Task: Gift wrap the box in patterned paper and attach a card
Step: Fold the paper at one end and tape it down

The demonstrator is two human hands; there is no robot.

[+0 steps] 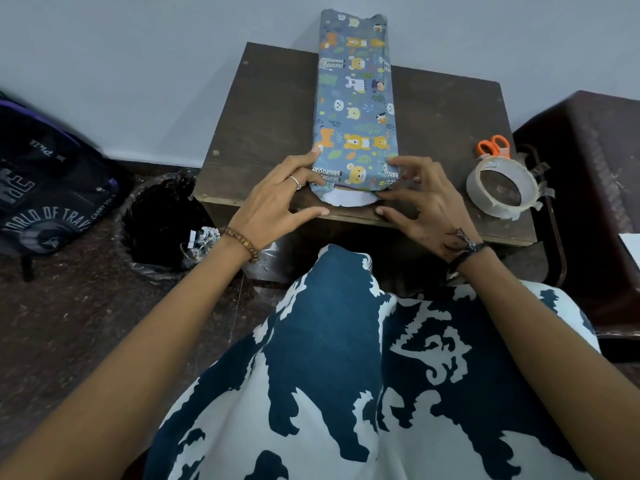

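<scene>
Wrapped box [355, 109] lengthwise on table [263, 133], centre. Left hand [277, 199] and right hand [420, 202], fingers spread, no closed grip, press paper at box's near end. Tape roll [500, 188], scissors [493, 147] right of box.
</scene>
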